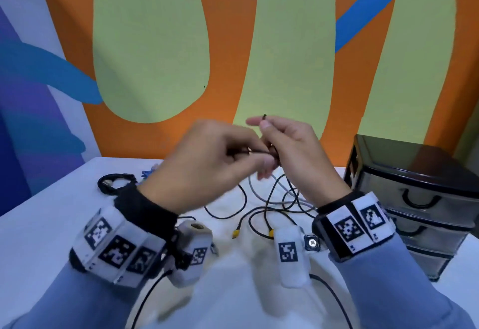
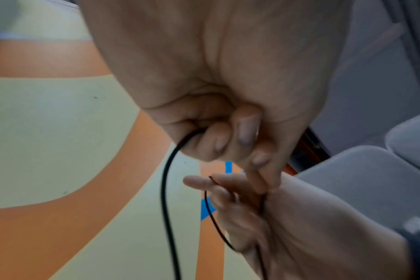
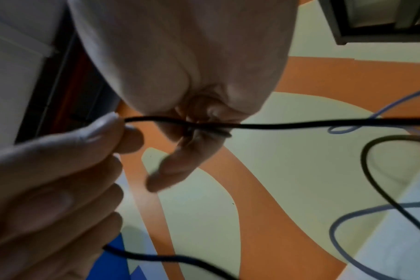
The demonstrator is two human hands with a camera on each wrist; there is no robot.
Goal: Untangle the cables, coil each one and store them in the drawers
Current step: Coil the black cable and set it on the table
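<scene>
Both hands are raised above the table and meet over a thin black cable [image 1: 255, 150]. My left hand [image 1: 248, 156] has its fingers curled and pinches the cable; in the left wrist view the cable [image 2: 165, 189] runs down out of the fist [image 2: 216, 136]. My right hand [image 1: 262, 124] pinches the cable's tip between thumb and forefinger and holds a small loop [image 2: 211, 214] of it. In the right wrist view the black cable [image 3: 288, 125] stretches taut across both hands. Below lies a tangle of black and grey cables [image 1: 274, 204] with yellow plugs [image 1: 236, 233].
A black drawer unit [image 1: 417, 199] with three shut, smoky drawers stands at the table's right edge. A coiled black cable [image 1: 114, 183] and a small blue item [image 1: 149, 173] lie at the back left. The painted wall rises just behind the white table [image 1: 46, 225].
</scene>
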